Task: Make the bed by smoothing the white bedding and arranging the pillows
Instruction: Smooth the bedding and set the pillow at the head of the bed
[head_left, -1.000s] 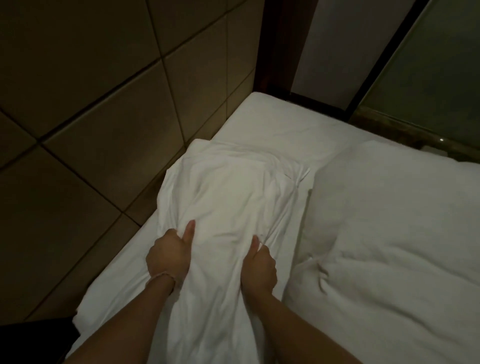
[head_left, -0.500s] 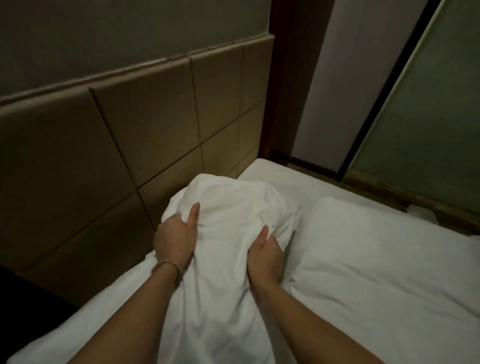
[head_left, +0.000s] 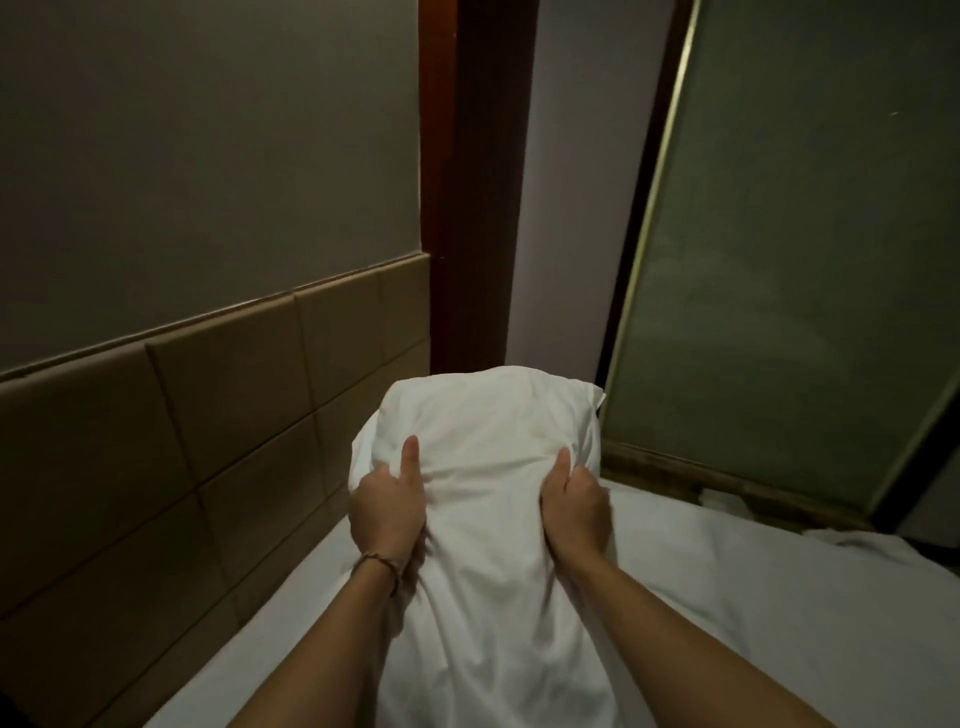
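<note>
I have the pillow (head_left: 488, 467) up off the bed, held out in front of me between both hands, its long axis running away from me toward twelve o'clock, the far end raised in front of the dark wooden post (head_left: 478, 182) and the near end hanging down between my forearms. My left hand (head_left: 387, 512) clamps its left flank at about nine o'clock from the pillow's middle, fingers curled into the cloth and the thumb laid straight up the front face. My right hand (head_left: 574, 506) grips the opposite flank at three o'clock, fingers wrapped round the edge and the thumb pressed in against the cover. Both hands sit at much the same height, neither clearly nearer the headboard (head_left: 182, 415), which stands off to my ten o'clock. The white bedding (head_left: 753, 597) lies below and stretches toward four o'clock, rumpled at its far edge by the frosted glass panel (head_left: 805, 260). As I judge it, the pillow has to swing round so its length runs along the headboard before I set it down, and the left hand would lead that turn.
</note>
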